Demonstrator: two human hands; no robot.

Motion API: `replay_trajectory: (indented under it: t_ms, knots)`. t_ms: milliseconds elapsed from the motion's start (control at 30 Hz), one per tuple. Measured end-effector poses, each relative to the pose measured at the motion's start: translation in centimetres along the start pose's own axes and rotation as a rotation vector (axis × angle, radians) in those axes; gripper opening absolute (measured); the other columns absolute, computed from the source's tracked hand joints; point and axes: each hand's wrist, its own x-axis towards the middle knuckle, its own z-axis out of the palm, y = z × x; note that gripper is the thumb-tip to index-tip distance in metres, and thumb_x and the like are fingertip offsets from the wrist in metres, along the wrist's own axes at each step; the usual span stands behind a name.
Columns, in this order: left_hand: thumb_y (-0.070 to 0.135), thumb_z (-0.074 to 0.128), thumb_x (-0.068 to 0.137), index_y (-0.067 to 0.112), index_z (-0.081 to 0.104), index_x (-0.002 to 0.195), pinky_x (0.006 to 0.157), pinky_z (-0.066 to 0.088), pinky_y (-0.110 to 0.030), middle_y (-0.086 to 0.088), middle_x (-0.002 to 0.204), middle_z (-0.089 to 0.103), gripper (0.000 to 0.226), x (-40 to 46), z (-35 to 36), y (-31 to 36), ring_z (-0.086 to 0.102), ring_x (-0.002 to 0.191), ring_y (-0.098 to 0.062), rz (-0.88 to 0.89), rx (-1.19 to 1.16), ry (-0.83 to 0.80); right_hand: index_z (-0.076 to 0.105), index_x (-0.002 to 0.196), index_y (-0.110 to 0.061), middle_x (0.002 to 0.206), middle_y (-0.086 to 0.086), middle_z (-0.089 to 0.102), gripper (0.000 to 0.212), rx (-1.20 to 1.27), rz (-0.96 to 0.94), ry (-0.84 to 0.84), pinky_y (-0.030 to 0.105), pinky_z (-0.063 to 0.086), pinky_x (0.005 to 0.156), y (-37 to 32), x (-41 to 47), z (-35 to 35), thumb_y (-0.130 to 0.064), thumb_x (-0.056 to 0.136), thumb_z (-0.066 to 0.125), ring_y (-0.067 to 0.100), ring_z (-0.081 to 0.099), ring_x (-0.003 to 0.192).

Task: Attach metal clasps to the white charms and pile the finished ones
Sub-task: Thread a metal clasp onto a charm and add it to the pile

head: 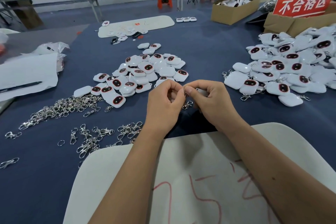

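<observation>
- Both my hands meet mid-table: left hand (164, 99) fingers curled, pinching the split ring at top of the metal clasp (187, 104); right hand (209, 96) thumb + forefinger pinch the same ring from the other side.
- Clasp body dangles just below the pinch, free.
- White charm (201, 90) sits tucked behind right fingers, mostly hidden; can't tell if its loop is threaded yet.
- Handling, my guess: clasp is small, stiff, slick metal, light, prob. slips if pinched on the body. Best held at the ring, nails prying the coil.
- Charm looks like a hard glossy shell, light, slippery; hold by edges near its loop.
- Beyond the grip: unfinished charm pile (141, 72). Right of grip: finished pile (283, 71) w/ clasps on. Left + near side: loose clasps (72, 107) on the blue table (209, 49).
</observation>
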Motion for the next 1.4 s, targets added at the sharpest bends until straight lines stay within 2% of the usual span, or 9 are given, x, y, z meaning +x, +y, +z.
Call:
replay_trajectory:
  t_ms: [233,400,567,667,800,967,1100,1300,1400]
  knots:
    - [0.011,0.065,0.094,0.016,0.064,0.082,0.07,0.054,-0.046,-0.003,0.072,0.064,0.013,0.0,0.1,0.2,0.059,0.071,-0.031,0.029,0.048,0.017,0.079,0.084,-0.019,0.058,-0.013,0.064,0.017,0.083,0.048,0.022,0.014,0.042,0.052,0.0,0.0,-0.2,-0.011,0.097,0.071,0.002,0.049,0.052]
    - [0.01,0.062,0.097,0.015,0.063,0.085,0.073,0.054,-0.051,-0.01,0.075,0.066,0.013,0.0,0.1,0.2,0.062,0.073,-0.035,0.045,0.041,-0.024,0.079,0.087,-0.01,0.076,-0.011,0.073,0.011,0.047,-0.021,0.059,0.011,0.045,0.067,-0.1,-0.1,-0.3,-0.004,0.094,0.072,-0.001,0.061,0.066]
    - [0.007,0.056,0.1,0.014,0.061,0.088,0.07,0.056,-0.037,0.003,0.069,0.066,0.015,-0.1,0.6,0.3,0.064,0.065,-0.016,0.048,0.033,-0.016,0.078,0.088,-0.008,0.086,-0.001,0.076,0.01,-0.017,-0.089,0.117,0.02,0.05,0.077,-0.5,-0.3,-0.2,-0.003,0.093,0.072,0.007,0.067,0.079]
    - [0.006,0.055,0.102,0.009,0.062,0.09,0.07,0.056,-0.036,0.0,0.07,0.067,0.014,0.0,0.8,0.3,0.064,0.066,-0.017,0.031,-0.022,-0.016,0.078,0.086,-0.008,0.081,-0.002,0.075,0.01,-0.016,-0.101,0.166,0.017,0.048,0.073,-0.7,-0.5,-0.1,-0.004,0.093,0.072,0.004,0.065,0.073]
    - [0.003,0.055,0.102,0.003,0.063,0.092,0.066,0.052,-0.023,0.001,0.073,0.067,0.013,-0.2,1.3,0.7,0.061,0.063,-0.01,-0.035,-0.153,0.015,0.078,0.087,-0.009,0.073,-0.005,0.072,0.011,0.053,-0.056,0.193,0.021,0.048,0.065,-0.7,-0.5,-0.1,-0.005,0.095,0.071,0.004,0.06,0.06]
    - [0.005,0.056,0.102,0.001,0.066,0.095,0.062,0.051,-0.022,-0.004,0.073,0.067,0.012,-0.6,2.1,1.1,0.061,0.063,-0.011,-0.07,-0.218,0.076,0.077,0.087,-0.007,0.07,-0.004,0.071,0.013,0.143,-0.025,0.219,0.02,0.05,0.057,-0.8,-0.6,0.1,-0.004,0.096,0.069,0.006,0.059,0.057]
    - [0.006,0.06,0.1,0.004,0.067,0.092,0.063,0.052,-0.027,-0.008,0.074,0.07,0.011,-0.8,2.3,1.0,0.063,0.063,-0.013,-0.088,-0.221,0.081,0.076,0.09,-0.002,0.064,0.013,0.066,0.01,0.236,0.002,0.247,0.021,0.049,0.052,-1.0,-0.7,0.4,-0.004,0.097,0.069,0.012,0.055,0.051]
    - [0.008,0.063,0.098,0.012,0.067,0.086,0.065,0.056,-0.032,0.003,0.072,0.068,0.014,-0.6,2.0,0.9,0.062,0.061,-0.011,-0.071,-0.247,0.147,0.076,0.089,-0.007,0.062,-0.008,0.066,0.012,0.258,0.014,0.257,0.018,0.049,0.05,-0.9,-0.6,0.9,-0.005,0.098,0.069,0.006,0.056,0.049]
    - [0.005,0.062,0.099,0.007,0.067,0.089,0.065,0.053,-0.026,0.003,0.072,0.067,0.012,-0.5,1.9,0.9,0.06,0.062,-0.01,-0.064,-0.298,0.13,0.077,0.088,-0.01,0.061,-0.01,0.065,0.013,0.244,0.041,0.259,0.021,0.049,0.05,-0.7,-0.5,0.8,-0.009,0.098,0.07,0.008,0.054,0.047]
